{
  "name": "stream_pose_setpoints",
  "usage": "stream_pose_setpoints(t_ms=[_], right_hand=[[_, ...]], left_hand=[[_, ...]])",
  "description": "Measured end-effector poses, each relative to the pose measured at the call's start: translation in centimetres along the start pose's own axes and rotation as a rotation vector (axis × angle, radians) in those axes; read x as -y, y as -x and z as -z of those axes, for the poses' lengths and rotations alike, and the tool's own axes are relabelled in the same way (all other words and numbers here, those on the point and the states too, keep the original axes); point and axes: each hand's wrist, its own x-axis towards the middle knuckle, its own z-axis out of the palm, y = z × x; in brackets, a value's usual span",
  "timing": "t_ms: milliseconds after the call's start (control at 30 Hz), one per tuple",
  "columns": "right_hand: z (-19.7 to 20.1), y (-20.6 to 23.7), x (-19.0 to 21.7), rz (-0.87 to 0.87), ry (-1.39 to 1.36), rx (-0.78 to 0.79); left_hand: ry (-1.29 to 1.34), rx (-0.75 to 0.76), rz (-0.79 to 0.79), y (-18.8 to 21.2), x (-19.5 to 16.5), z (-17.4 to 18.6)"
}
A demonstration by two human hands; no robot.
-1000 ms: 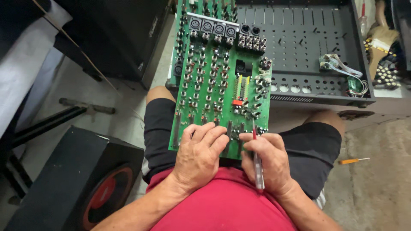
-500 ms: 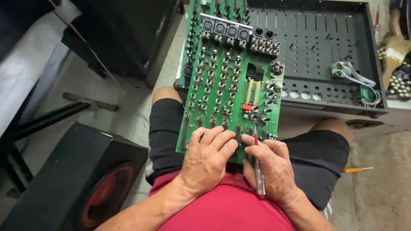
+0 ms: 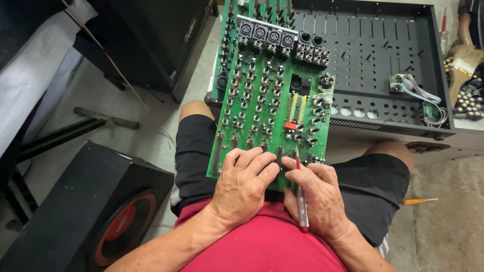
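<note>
Left hand: lies flat on the near edge of the green circuit board, fingers curled loosely over the components, pinching nothing that can be made out.

Right hand: closed around a slim red-tipped screwdriver, its point set down among the parts at the board's near right corner; the shaft runs back along the hand toward the red shirt.

Circuit board: out of its case, propped on the person's lap over black shorts, its far end leaning toward the chassis. Rows of small pots and a strip of round sockets at the far end all look mounted.

State of work, as judged: the board is already lifted free of the housing and the tool is on one spot near the edge; whether that spot is finished cannot be told. The board is not back in the case.

Black metal chassis: open, shallow, on the floor beyond the knees. It holds a small board with a grey ribbon cable at its right (otherwise only bare slotted panel shows).

Right of the chassis: a heap of small knobs, container unclear.

Floor, near right: an orange-handled screwdriver.

Floor, near left: a black speaker cabinet with a red-ringed cone.
</note>
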Motion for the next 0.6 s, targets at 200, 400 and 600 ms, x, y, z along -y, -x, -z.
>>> stream_pose_setpoints(t_ms=[200, 400, 600], right_hand=[[-0.11, 0.20, -0.21, 0.012, -0.009, -0.017], [-0.06, 0.89, -0.49, -0.089, -0.127, -0.152], [-0.21, 0.72, -0.61, -0.087, -0.120, -0.092]], left_hand=[[-0.007, 0.001, -0.002, -0.03, -0.08, -0.03], [0.000, -0.002, 0.000, -0.06, -0.05, 0.08], [0.002, -0.010, -0.002, -0.18, -0.14, 0.14]])
